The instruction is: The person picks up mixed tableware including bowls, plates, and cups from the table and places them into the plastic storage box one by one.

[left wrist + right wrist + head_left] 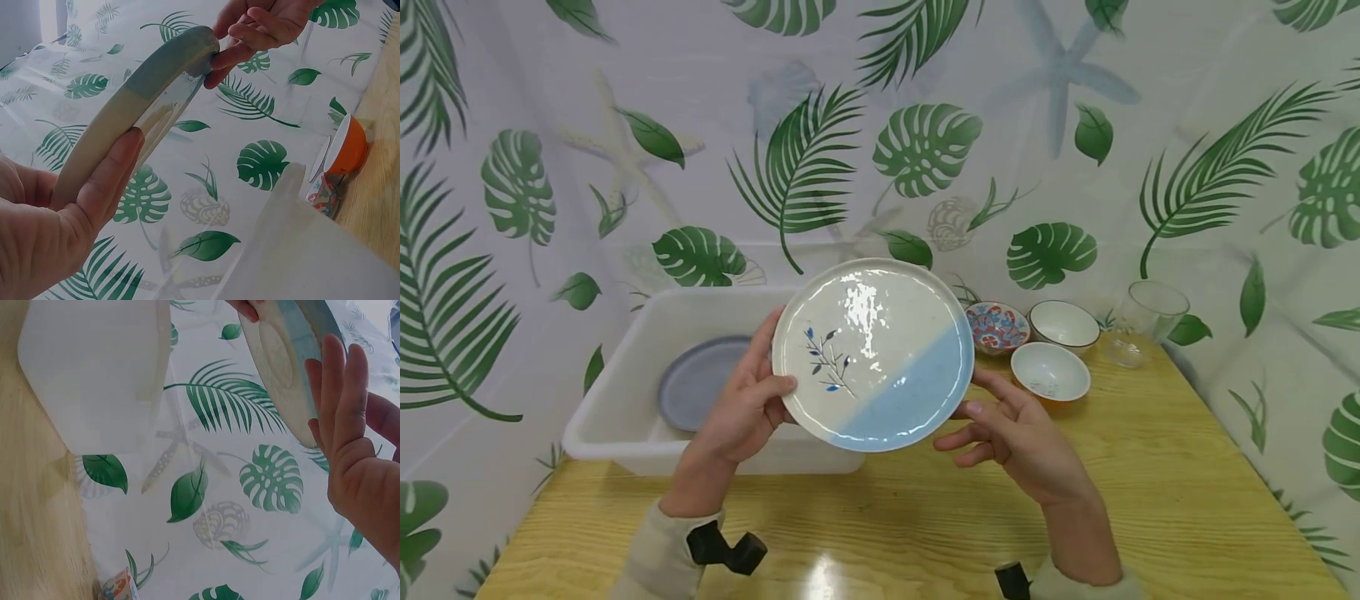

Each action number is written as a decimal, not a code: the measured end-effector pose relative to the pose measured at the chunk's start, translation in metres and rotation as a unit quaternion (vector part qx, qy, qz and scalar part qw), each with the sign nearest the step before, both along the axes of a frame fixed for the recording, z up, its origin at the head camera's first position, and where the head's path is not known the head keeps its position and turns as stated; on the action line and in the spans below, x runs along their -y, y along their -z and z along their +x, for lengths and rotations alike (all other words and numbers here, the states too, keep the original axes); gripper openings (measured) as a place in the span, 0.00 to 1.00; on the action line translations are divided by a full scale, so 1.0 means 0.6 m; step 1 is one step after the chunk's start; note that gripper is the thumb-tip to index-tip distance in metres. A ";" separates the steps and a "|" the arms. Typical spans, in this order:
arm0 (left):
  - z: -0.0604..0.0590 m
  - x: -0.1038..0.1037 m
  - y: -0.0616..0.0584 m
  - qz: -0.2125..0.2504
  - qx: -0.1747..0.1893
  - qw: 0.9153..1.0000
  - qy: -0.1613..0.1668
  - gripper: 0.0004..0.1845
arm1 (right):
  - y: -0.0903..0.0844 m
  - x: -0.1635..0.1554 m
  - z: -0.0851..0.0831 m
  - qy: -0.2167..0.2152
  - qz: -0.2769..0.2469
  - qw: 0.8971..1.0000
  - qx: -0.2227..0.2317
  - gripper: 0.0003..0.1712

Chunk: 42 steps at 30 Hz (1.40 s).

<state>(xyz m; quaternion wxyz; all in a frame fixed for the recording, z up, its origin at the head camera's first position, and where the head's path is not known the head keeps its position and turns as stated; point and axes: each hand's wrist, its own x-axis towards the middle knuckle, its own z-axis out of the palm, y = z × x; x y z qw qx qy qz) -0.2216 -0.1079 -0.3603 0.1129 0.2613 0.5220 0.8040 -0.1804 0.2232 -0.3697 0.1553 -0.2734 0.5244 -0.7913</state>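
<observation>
A round plate (872, 350), cream with a blue corner and a small leaf sprig, is held up facing me above the table, tilted. My left hand (745, 408) grips its left rim, thumb on the front and fingers behind. My right hand (1007, 433) pinches the right rim lightly between thumb and fingertips. The left wrist view shows the plate (144, 94) edge-on, with the left hand (62, 219) at its near end and the right hand (262, 25) at its far end. The right wrist view shows the plate's (281, 356) underside beside the right hand (356, 456).
A white plastic tub (617, 400) stands on the wooden table (1150, 483) behind the plate, with a grey plate (700, 379) inside. To the right are a patterned bowl (997, 327), a white bowl (1063, 323), a small orange-sided bowl (1049, 371) and a clear glass (1142, 321). A leaf-print cloth hangs behind.
</observation>
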 end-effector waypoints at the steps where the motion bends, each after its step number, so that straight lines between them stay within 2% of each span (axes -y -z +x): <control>1: -0.001 0.003 0.000 0.001 0.003 1.000 -0.002 0.44 | 0.001 0.005 -0.001 0.001 0.002 1.000 0.000 0.26; 9: -0.008 0.028 -0.004 0.004 0.017 1.000 -0.018 0.45 | 0.005 0.037 -0.008 0.008 0.014 1.000 0.011 0.26; 19: -0.021 0.061 0.000 -0.003 0.029 0.998 -0.058 0.43 | 0.018 0.079 -0.016 -0.013 0.017 0.999 0.038 0.34; 24: -0.030 0.078 0.008 -0.002 0.030 0.997 -0.074 0.43 | 0.023 0.102 -0.021 0.003 0.062 0.996 0.067 0.34; 28: -0.038 0.091 0.014 0.002 0.036 0.995 -0.090 0.43 | 0.031 0.119 -0.027 0.040 0.110 0.990 0.074 0.33; 31: -0.043 0.101 0.019 0.001 0.043 0.993 -0.107 0.42 | 0.040 0.133 -0.031 0.100 0.161 0.980 0.065 0.31; 36: -0.052 0.115 0.029 -0.006 0.051 0.989 -0.135 0.40 | 0.064 0.159 -0.039 0.213 0.227 0.949 0.056 0.29; 40: -0.059 0.124 0.040 0.001 0.072 0.985 -0.156 0.39 | 0.084 0.177 -0.044 0.256 0.259 0.930 0.040 0.32; 42: -0.062 0.130 0.046 0.001 0.083 0.982 -0.171 0.39 | 0.092 0.184 -0.044 0.263 0.271 0.925 0.038 0.34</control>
